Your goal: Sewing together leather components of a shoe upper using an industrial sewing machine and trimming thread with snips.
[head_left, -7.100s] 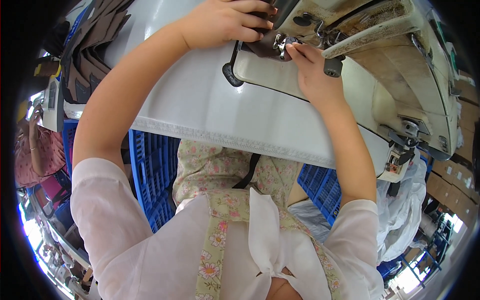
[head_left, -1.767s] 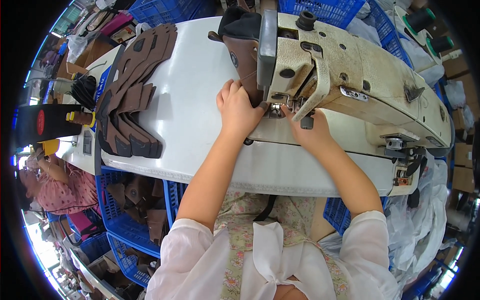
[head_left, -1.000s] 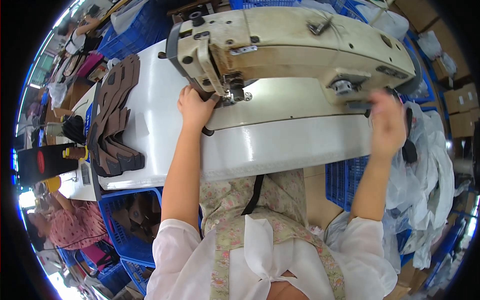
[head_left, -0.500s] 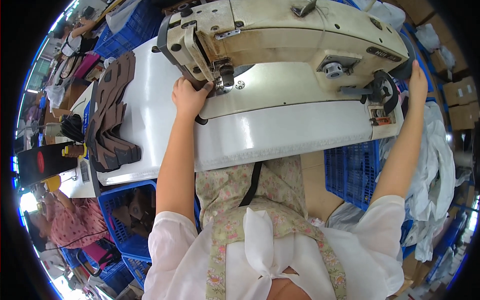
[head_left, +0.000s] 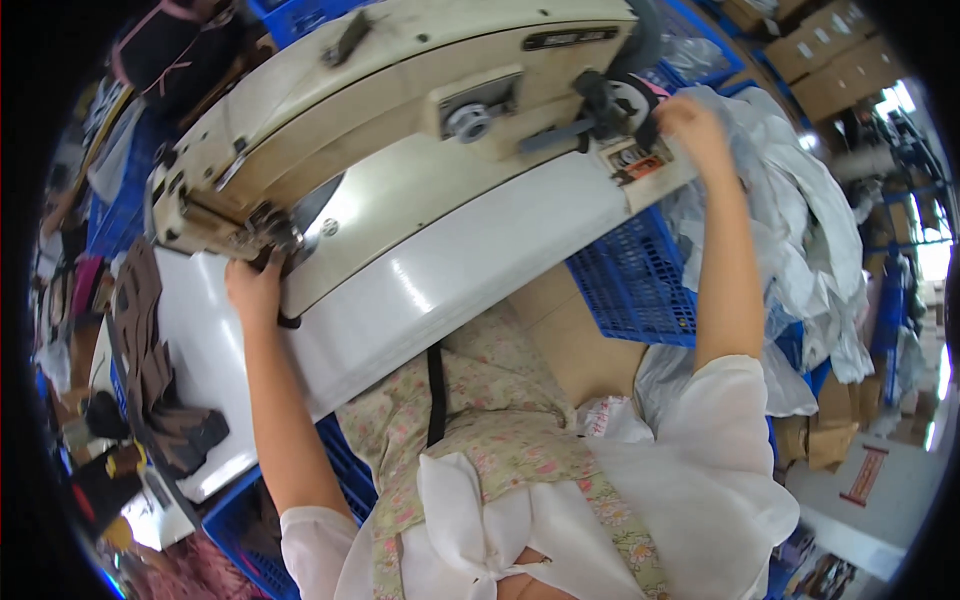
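The pale sewing machine [head_left: 400, 190] stands tilted across the upper view, its needle and presser foot [head_left: 275, 225] at the left end. My left hand [head_left: 252, 290] is closed at the presser foot, thumb toward the needle, on a small dark brown piece [head_left: 262, 259]. Most of that piece is hidden by the fingers and the machine head. My right hand [head_left: 692, 132] is at the machine's right end, beside the black winder part [head_left: 605, 105] and the handwheel [head_left: 648, 35]. Its fingers are bent and smeared by motion; I cannot make out whether they hold anything.
Brown cut pieces [head_left: 150, 360] lie stacked on the table's left end. Blue crates [head_left: 640, 280] stand beneath and beside the white table [head_left: 400, 290]. Grey-white plastic sheets [head_left: 780, 210] are heaped at the right. A person with a dark cap [head_left: 175, 55] is at the far left.
My view has turned and shifted, so the machine appears lower left and tilted. My right hand has come off the handwheel's rim toward the winder part. My left hand stays at the presser foot.
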Tool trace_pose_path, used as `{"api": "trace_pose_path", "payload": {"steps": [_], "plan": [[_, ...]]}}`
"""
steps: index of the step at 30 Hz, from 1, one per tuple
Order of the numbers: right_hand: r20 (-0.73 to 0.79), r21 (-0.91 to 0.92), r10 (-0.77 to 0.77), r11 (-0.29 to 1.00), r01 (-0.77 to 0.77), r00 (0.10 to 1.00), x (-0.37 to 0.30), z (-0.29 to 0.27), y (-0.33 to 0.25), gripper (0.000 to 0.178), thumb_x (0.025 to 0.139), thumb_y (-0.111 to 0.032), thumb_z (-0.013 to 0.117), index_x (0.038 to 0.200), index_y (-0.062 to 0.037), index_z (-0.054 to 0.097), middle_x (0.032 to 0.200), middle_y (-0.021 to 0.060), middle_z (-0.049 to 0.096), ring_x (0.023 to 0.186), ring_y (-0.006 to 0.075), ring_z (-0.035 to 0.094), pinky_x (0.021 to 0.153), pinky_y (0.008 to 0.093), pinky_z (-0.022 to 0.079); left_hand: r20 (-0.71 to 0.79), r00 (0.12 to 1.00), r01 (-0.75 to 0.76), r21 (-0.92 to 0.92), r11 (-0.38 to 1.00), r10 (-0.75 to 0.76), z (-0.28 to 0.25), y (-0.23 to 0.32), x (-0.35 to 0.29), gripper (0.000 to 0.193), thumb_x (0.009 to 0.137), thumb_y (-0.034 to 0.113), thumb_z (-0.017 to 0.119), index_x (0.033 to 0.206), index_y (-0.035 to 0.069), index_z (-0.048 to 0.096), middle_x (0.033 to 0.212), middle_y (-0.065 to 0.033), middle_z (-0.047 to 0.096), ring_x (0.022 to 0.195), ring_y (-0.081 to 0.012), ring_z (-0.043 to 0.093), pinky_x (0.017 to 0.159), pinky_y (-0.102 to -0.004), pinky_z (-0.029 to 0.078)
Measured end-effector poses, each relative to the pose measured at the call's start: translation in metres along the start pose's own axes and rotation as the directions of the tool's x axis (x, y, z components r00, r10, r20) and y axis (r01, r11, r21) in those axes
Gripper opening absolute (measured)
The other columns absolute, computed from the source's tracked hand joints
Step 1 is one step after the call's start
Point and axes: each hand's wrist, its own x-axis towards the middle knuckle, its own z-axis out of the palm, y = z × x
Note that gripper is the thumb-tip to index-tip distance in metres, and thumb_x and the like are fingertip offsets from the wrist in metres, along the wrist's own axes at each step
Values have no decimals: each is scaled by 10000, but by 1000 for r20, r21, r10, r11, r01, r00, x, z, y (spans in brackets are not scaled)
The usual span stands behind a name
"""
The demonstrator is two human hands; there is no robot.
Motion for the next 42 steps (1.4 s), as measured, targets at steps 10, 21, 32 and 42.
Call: {"api": "trace_pose_path", "payload": {"steps": [10,21,32,42], "plan": [[282,-207,-166,951,229,945,-51,21,21,169,734,-43,663,895,-71,711,891,105,642,846,280,648,742,354,511,17,1000,-9,-21,1000,9,11,6,3,440,740,361,794,1042,52,707,1085,-123,663,1098,-337,585,955,-439,440],[297,818,165,464,-339,941,-99,28,-79,186,982,-198,574,1076,-37,562,946,92,661,938,224,665,741,353,552,74,993,115,-349,930,-95,-18,25,1,351,765,215,767,952,-77,711,890,-156,731,799,-205,675,760,-344,518],[120,846,-437,515,139,891,-168,213,-364,710,878,-145,719,1465,-1,347,810,5,632,580,73,488,530,214,413,-146,980,49,-492,869,-138,-2,10,-9,375,700,243,848,769,-76,662,718,-161,653,617,-260,618,583,-367,485],[-244,880,-382,299,369,891,-137,260,-405,786,921,-112,686,1508,-1,177,1162,166,628,657,66,546,566,176,419,-89,984,73,-600,797,-157,12,3,-3,374,637,259,830,755,-58,671,772,-194,654,771,-364,617,705,-431,503]]}}
